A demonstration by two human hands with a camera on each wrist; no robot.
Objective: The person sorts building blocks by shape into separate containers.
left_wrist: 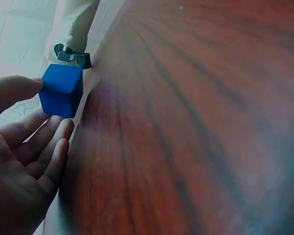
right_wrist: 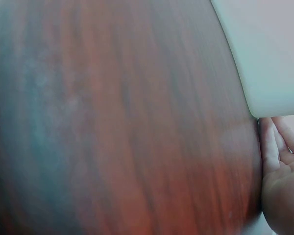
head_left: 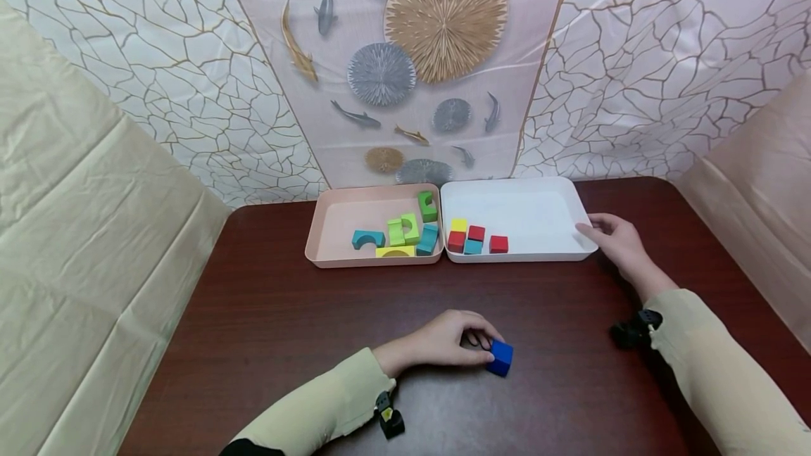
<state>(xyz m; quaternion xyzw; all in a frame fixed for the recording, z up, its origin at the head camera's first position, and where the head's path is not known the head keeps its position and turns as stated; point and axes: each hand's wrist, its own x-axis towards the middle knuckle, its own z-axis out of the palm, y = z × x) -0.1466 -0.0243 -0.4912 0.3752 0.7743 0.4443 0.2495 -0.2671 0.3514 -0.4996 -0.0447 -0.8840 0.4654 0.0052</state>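
Observation:
My left hand (head_left: 451,338) pinches a blue block (head_left: 500,357) between thumb and fingers, low over the front middle of the table. In the left wrist view the thumb presses one side of the blue block (left_wrist: 61,90), and the other fingers spread below it. At the right end of the white tray (head_left: 538,213), my right hand (head_left: 617,245) holds the rim, thumb over the edge and fingers outside. The right wrist view shows its fingers (right_wrist: 268,147) against the tray's corner. Red blocks (head_left: 498,244), a yellow block (head_left: 459,225) and a teal block (head_left: 473,247) lie in that tray's left part.
A pink tray (head_left: 336,220) stands left of the white one, their sides close together. It contains green, teal and yellow pieces, among them a teal arch (head_left: 367,238) and a green arch (head_left: 427,207). Behind the dark wooden table (head_left: 304,329) hangs a patterned cloth (head_left: 418,55).

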